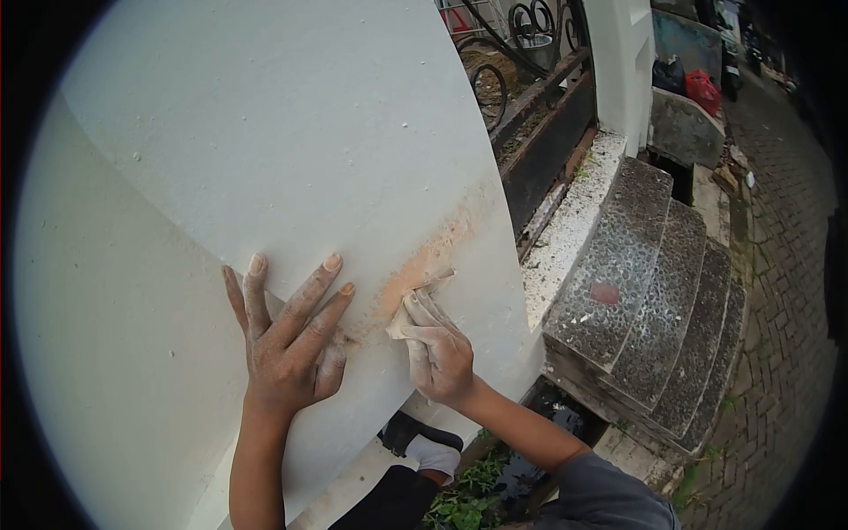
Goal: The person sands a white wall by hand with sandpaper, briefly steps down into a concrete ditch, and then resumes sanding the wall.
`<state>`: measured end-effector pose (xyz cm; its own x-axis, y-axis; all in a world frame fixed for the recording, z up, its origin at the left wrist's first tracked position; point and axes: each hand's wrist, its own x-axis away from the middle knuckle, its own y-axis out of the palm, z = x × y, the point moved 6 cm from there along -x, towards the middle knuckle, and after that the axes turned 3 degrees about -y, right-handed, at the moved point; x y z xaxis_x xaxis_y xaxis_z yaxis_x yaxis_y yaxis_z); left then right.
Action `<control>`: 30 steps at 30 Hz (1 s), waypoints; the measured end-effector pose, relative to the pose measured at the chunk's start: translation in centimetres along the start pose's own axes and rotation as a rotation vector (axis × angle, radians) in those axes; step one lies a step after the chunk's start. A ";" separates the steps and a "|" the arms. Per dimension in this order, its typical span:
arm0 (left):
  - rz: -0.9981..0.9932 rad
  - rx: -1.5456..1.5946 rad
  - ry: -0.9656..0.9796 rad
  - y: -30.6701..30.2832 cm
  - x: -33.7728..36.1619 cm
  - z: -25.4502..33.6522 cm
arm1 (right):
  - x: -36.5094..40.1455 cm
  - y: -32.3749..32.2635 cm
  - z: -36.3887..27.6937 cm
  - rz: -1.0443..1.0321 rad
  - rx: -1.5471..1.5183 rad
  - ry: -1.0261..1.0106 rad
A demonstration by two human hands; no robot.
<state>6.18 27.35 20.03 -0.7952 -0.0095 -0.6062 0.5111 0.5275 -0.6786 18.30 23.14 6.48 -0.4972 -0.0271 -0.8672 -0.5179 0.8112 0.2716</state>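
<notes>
A white wall [318, 132] with a curved edge fills the left and middle of the head view. Across it runs a rough orange-brown patch [422, 265] where the white coat is worn away. My right hand [439, 353] is closed around a folded, dusty piece of sandpaper [402, 325], pressed against the lower part of this patch. To the left, my left hand [296, 340] rests on the wall with its fingers spread, holding nothing. White dust coats the fingers of both hands.
Speckled stone steps [623, 265] stand at the right, beside a black metal gate [548, 141]. A paved lane [786, 265] lies farther right. Below are my shoe [411, 433], green plants [468, 495] and a drain with dark water [543, 442]. A red bag [702, 91] sits at the upper right.
</notes>
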 end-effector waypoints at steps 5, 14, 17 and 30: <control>0.001 -0.035 0.064 -0.4 0.0 0.1 | -3.1 -2.7 6.2 0.143 0.032 0.354; 0.071 -0.101 0.072 -0.3 -0.2 -0.2 | -4.4 -2.9 6.1 0.104 0.063 0.336; 0.067 -0.092 -0.012 -0.1 -0.6 0.0 | -2.6 -0.6 2.1 0.099 0.060 0.105; 0.032 -0.082 0.016 -0.4 -0.3 -0.7 | -1.3 2.0 -3.4 -0.176 -0.080 -0.219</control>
<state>6.04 27.74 20.76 -0.7842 0.0215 -0.6201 0.5086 0.5948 -0.6225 15.58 22.80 9.59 -0.2370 -0.0297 -0.9711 -0.6402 0.7566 0.1331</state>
